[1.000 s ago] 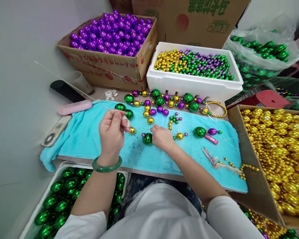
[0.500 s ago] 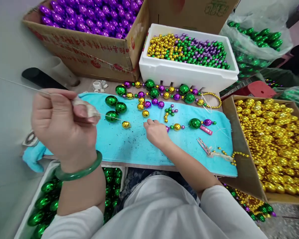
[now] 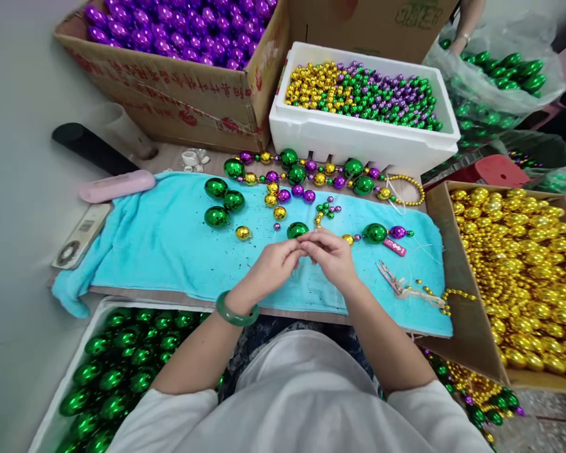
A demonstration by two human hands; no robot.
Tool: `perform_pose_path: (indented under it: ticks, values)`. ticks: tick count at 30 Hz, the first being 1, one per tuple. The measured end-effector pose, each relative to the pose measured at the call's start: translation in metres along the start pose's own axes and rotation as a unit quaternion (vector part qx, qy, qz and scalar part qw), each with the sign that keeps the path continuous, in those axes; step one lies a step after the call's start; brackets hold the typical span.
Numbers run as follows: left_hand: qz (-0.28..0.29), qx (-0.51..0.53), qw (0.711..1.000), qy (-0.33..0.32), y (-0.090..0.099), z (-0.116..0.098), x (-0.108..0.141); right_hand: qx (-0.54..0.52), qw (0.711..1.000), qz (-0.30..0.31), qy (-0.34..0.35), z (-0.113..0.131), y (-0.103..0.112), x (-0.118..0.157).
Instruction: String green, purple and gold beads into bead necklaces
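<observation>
Over the blue towel (image 3: 170, 251), my left hand (image 3: 276, 264) and my right hand (image 3: 330, 255) meet at the fingertips. Both are pinched closed, and what is between the fingers is too small or hidden to make out. Just beyond the fingertips sits a large green bead (image 3: 297, 230), with a small purple bead (image 3: 277, 226) to its left. To the right of my right hand a strung row continues with a green bead (image 3: 374, 233) and a purple bead (image 3: 397, 232). Loose green beads (image 3: 217, 217) and a gold bead (image 3: 243, 233) lie left of my hands.
Behind are a carton of purple beads (image 3: 160, 94) and a white foam box (image 3: 358, 135). A carton of gold beads (image 3: 466, 264) stands right. Snips (image 3: 389, 277) lie on the towel. Another person's hand (image 3: 461, 43) reaches into a plastic bag (image 3: 542, 44).
My left hand has come down from the upper left to meet my right hand. The green bead now shows beyond my fingers. Another person's hand has appeared at the top right.
</observation>
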State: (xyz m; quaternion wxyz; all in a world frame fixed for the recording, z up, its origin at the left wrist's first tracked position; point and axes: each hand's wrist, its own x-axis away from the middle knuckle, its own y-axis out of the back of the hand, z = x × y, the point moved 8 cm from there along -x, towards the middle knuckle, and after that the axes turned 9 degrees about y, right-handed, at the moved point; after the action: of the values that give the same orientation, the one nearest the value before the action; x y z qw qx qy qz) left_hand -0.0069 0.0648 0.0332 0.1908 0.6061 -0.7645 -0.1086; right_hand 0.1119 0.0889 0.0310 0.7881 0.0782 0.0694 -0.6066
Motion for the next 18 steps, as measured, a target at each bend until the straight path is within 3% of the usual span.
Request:
perform_pose_path:
  ticks: [4, 7, 9, 11, 14, 18]
  values:
    - [0.029, -0.027, 0.999, 0.015, -0.022, 0.009, 0.008, -0.015, 0.999, -0.011, -0.045, -0.022, 0.004, 0.025]
    - [0.043, -0.039, 0.998, 0.0, -0.023, 0.011, 0.012, -0.009, 0.998, -0.033, -0.043, -0.026, 0.006, 0.036]
    - [0.003, -0.062, 0.998, -0.024, -0.007, 0.012, 0.012, -0.04, 0.997, -0.048, -0.054, -0.026, 0.004, 0.041]
    - [-0.09, -0.114, 0.989, -0.032, 0.023, 0.018, 0.01, -0.079, 0.993, -0.05, -0.076, -0.026, 0.001, 0.044]
    - [-0.221, -0.218, 0.951, -0.015, 0.067, 0.04, 0.005, -0.083, 0.991, -0.021, -0.106, -0.028, -0.003, 0.048]
    - [-0.249, -0.266, 0.931, 0.026, 0.091, 0.083, -0.008, -0.004, 0.995, 0.01, -0.098, -0.033, 0.0, 0.053]
